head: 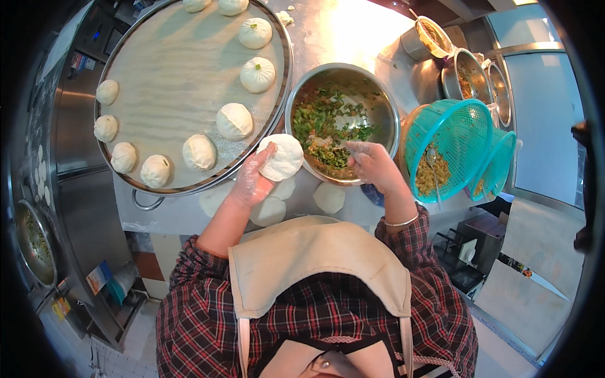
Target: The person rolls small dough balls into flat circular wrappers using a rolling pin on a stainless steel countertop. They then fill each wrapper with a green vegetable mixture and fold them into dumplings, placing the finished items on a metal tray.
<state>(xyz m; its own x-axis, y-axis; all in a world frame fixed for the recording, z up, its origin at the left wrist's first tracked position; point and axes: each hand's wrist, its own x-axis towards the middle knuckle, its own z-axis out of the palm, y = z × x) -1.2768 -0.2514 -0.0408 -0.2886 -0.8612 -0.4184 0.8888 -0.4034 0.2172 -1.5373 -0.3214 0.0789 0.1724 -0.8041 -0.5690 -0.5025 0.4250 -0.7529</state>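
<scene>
My left hand (255,179) holds a round, flattened dough wrapper (282,158) on its fingers, thumb over the edge. It is between the steamer tray and a steel mixing bowl (344,178). Chopped green vegetable filling (326,118) lies in that bowl, spread up one side. Over the bowl's near right part is my right hand (373,165), its fingers curled; whether they grip a utensil is not clear. Several flat dough rounds (329,197) lie on the table below the bowl, some partly behind my left hand.
Filled buns (234,122) sit around the large round steamer tray (189,94) at left. On the right stand turquoise plastic strainers (465,125), the nearer with brownish filling and a metal spoon (432,163). Steel containers (416,45) with more filling stand behind. A metal ring handle (147,201) juts out below the tray.
</scene>
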